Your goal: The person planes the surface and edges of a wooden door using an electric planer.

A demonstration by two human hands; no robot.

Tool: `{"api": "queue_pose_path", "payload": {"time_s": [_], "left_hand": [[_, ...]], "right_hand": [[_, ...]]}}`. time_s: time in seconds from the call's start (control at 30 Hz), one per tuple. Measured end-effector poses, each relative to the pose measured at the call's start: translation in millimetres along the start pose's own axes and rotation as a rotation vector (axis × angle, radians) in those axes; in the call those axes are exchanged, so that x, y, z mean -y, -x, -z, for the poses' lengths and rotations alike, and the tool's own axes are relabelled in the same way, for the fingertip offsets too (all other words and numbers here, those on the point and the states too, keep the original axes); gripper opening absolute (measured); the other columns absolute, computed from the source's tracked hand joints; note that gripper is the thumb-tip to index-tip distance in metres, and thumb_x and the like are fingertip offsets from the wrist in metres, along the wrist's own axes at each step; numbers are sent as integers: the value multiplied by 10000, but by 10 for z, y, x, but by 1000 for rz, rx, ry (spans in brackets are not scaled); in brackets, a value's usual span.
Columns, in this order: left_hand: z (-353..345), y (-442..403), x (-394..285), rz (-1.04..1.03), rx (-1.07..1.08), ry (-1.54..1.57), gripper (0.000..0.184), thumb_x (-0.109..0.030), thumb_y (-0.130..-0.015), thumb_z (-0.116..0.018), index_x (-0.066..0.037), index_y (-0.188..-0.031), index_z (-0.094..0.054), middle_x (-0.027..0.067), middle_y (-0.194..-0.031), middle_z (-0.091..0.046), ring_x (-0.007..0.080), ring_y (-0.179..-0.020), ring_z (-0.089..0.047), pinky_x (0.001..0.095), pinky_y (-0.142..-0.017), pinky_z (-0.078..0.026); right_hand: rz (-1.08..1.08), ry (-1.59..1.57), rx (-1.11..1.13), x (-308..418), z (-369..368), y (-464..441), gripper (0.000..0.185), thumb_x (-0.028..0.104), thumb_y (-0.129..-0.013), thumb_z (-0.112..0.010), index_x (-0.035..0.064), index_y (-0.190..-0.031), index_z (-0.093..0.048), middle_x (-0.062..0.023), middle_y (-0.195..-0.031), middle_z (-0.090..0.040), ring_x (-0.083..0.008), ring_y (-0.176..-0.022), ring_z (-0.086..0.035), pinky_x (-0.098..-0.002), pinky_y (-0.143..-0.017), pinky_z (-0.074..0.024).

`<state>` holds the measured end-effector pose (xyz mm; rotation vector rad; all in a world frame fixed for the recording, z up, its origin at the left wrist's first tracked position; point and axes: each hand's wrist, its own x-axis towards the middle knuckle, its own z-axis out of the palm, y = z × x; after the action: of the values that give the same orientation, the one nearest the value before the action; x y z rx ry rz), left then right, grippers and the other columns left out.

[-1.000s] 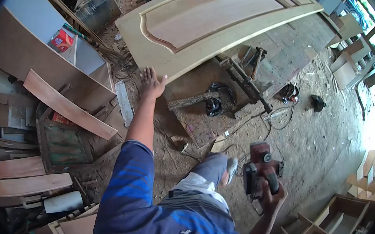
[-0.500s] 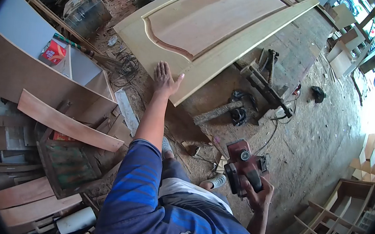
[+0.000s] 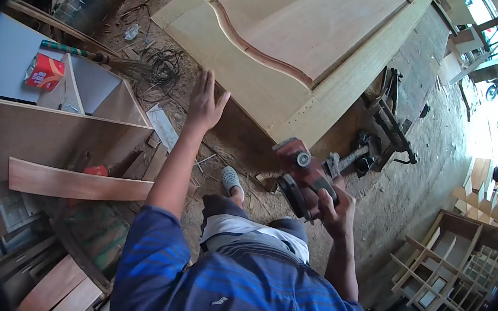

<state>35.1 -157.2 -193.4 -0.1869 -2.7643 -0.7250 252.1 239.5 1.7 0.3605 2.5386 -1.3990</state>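
Observation:
A pale wooden door panel [image 3: 250, 83] with a curved carved moulding lies on a low workbench [image 3: 420, 58]. Beside the panel's near left edge is my left hand [image 3: 205, 105], fingers stretched out and holding nothing; whether it touches the edge I cannot tell. My right hand [image 3: 337, 210] grips the handle of a dark red power planer [image 3: 305, 173], held just in front of the panel's near corner. The planer's nose is close to that corner and overlaps it in view.
A metal clamp [image 3: 392, 125] sits on the bench's right side. At left stands an open cabinet [image 3: 50, 141] holding a red can [image 3: 45, 71], with a curved wooden strip [image 3: 76, 183] in front. Wooden lattice frames [image 3: 440, 267] lie at lower right. Tangled wire [image 3: 164, 66] is on the floor.
My left hand has come off the panel's top to beside its edge. The planer in my right hand has moved left and up, nearer the panel's corner. The view has shifted closer to the panel.

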Motion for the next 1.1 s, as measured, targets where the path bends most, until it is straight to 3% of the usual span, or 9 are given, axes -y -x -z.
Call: {"api": "queue_pose_path", "payload": {"time_s": [0.17, 0.23, 0.3, 0.37, 0.4, 0.47, 0.7, 0.83, 1.1], "left_hand": [[-44, 1267, 441, 377, 179, 270, 833, -423, -1073, -703, 80, -1660, -393, 395, -1693, -398, 552, -1590, -371, 572, -1321, -325], [-368, 2059, 789, 445, 242, 167, 741, -395, -1064, -717, 87, -1582, -498, 382, -1588, -530, 540, -1514, -477, 549, -1275, -392], [-35, 2247, 511, 658, 440, 299, 664, -381, -1052, -733, 84, -1499, -579, 351, -1475, -632, 509, -1416, -581, 544, -1218, -451], [-24, 2516, 431, 685, 443, 308, 640, -378, -1043, -741, 85, -1463, -605, 340, -1426, -665, 495, -1368, -619, 537, -1193, -475], [0, 2566, 384, 700, 446, 311, 628, -377, -1039, -745, 85, -1445, -619, 335, -1402, -682, 488, -1344, -637, 533, -1181, -487], [-14, 2549, 345, 722, 458, 358, 631, -371, -1033, -753, 80, -1455, -621, 335, -1405, -683, 479, -1361, -633, 521, -1180, -491], [89, 1798, -36, 731, 332, 429, 594, -344, -1041, -754, 37, -1484, -645, 314, -1441, -686, 439, -1395, -637, 493, -1180, -497], [-18, 1591, -191, 670, 237, 468, 581, -345, -1047, -749, 32, -1479, -654, 305, -1442, -692, 438, -1376, -655, 493, -1161, -510], [-9, 1328, -296, 788, 269, 583, 553, -357, -1061, -748, 6, -1471, -670, 265, -1390, -737, 381, -1299, -725, 455, -1092, -560]], "right_hand": [[38, 149, 20, 414, -288, -485, 514, 487, -989, -720, -19, -899, -733, -212, -685, -666, -367, -649, -703, -473, -665, -541], [78, 216, 35, 438, -345, -656, 528, 500, -992, -719, -21, -906, -736, -216, -696, -669, -373, -655, -702, -473, -674, -543], [92, 242, 57, 494, -385, -809, 539, 510, -995, -718, -22, -915, -740, -221, -708, -674, -379, -664, -701, -474, -686, -545], [70, 232, 98, 543, -406, -919, 545, 517, -1000, -719, -23, -927, -744, -226, -722, -683, -383, -676, -703, -477, -700, -549], [92, 227, 108, 575, -424, -970, 555, 525, -1005, -713, -26, -945, -746, -195, -699, -667, -326, -658, -681, -456, -676, -538], [142, 217, 127, 660, -474, -1069, 576, 542, -1017, -702, -31, -980, -749, -132, -654, -636, -212, -622, -637, -414, -629, -515], [245, 240, 167, 823, -595, -1338, 474, 439, -1021, -715, -30, -990, -767, -224, -706, -687, -351, -652, -707, -473, -698, -562], [165, 279, 273, 966, -696, -1508, 542, 508, -1023, -714, -31, -1037, -772, -304, -885, -757, -483, -873, -758, -530, -823, -579], [193, 269, 280, 1197, -1030, -1806, 543, 525, -1024, -700, -11, -1061, -780, -295, -878, -759, -486, -872, -757, -539, -831, -582]]}}
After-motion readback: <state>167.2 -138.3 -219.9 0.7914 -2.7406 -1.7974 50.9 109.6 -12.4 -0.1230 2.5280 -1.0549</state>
